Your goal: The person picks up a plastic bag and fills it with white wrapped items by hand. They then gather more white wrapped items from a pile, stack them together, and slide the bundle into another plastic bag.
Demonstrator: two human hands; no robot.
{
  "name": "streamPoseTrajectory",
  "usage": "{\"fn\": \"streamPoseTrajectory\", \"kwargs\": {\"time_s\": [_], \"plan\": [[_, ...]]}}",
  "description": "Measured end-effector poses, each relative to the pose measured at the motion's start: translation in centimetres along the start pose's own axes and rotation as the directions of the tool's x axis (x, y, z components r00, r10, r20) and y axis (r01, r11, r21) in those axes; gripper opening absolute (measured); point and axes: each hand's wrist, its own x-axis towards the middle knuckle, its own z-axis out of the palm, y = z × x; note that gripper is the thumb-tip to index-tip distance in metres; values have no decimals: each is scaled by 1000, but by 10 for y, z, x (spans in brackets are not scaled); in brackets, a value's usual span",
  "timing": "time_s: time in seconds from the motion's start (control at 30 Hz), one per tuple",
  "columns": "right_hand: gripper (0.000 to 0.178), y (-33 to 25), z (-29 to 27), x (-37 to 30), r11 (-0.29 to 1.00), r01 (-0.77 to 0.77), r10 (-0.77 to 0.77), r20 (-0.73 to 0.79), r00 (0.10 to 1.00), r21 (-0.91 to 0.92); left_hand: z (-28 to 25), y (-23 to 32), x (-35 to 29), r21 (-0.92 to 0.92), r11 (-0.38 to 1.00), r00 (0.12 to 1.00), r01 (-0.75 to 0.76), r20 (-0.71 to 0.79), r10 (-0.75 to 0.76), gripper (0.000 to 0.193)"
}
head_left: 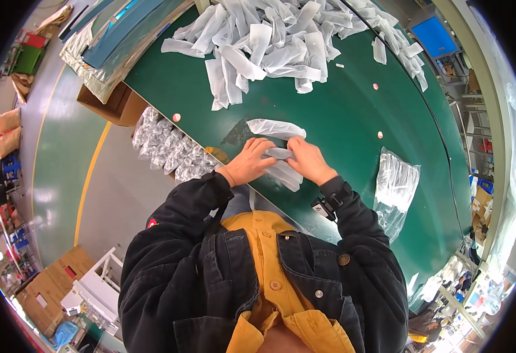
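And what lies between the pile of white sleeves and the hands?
In the head view, one white sleeve just beyond the left hand and right hand, then green tabletop up to the pile. Whether either hand touches that sleeve is unclear.

Green tabletop (346, 112) carried everything. Loose heap of translucent white sleeves (290, 53) covered the far side, overlapping at all angles. Single sleeve (276, 127) lay nearer the middle, beside a dark patch (241, 133). Wrinkled clear plastic bag (396, 182) lay flat on the right. Small red-and-white discs (176, 117) sat scattered; small white piece (340, 66) near the heap.
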Motion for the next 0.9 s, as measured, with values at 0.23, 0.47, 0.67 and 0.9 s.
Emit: {"fn": "streamPoseTrajectory", "kwargs": {"time_s": [0.23, 0.47, 0.67, 0.9], "plan": [[25, -8, -19, 13, 988, 99, -84, -127, 988, 117, 11, -5, -10, -97, 994, 999, 47, 21, -45, 54], [17, 35, 8, 31, 983, -108, 129, -144, 981, 146, -18, 14, 7, 88, 988, 988, 129, -100, -120, 60], [18, 22, -7, 11, 989, 103, -100, -29, 995, 102, -18, 0, 6, 47, 986, 984, 158, -89, -153, 59], [28, 39, -58, 95, 999, 41, -42, -455, 890, -11, -2, -15, -2, -117, 991, 998, 62, 28, -59, 57]]}}
